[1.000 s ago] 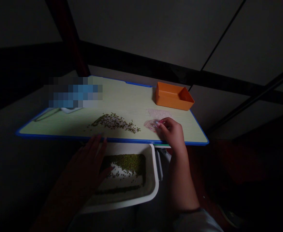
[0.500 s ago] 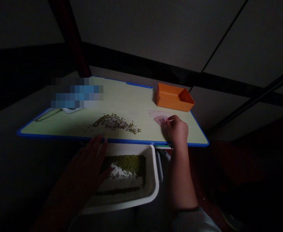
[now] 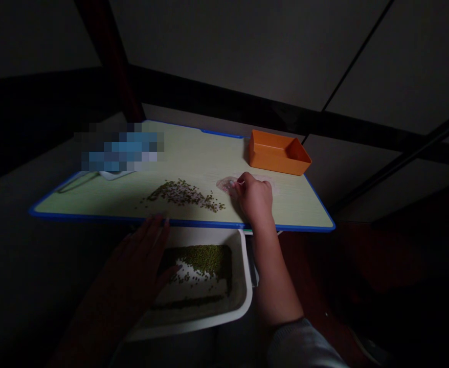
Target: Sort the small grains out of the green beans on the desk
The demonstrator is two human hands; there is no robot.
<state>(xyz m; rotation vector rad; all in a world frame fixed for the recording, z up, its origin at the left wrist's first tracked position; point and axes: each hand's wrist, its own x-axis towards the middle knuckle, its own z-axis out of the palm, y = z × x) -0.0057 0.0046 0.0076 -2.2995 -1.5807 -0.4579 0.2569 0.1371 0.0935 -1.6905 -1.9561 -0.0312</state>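
My right hand (image 3: 255, 197) is over the right half of the board, thumb and fingers pinched on a crumpled clear plastic bag (image 3: 226, 184) with faint pinkish marks. To its left a loose heap of small green beans (image 3: 180, 194), mixed with pale bits, lies spread on the pale board (image 3: 194, 153). My left hand (image 3: 143, 250) is in shadow, fingers stretched out at the board's front edge and thumb over the white tub (image 3: 243, 286). More green beans (image 3: 205, 258) lie in that tub, piled toward its far side.
An orange box (image 3: 276, 158), open at the top, stands at the board's back right. At the left a blurred-out blue item (image 3: 125, 151) rests on something white. The board has a raised blue rim (image 3: 194, 223). Cabinet panels (image 3: 228, 61) rise behind it.
My right hand has moved left across the board toward the bean heap, with the clear plastic bag in its fingers. My left hand has stayed in place.
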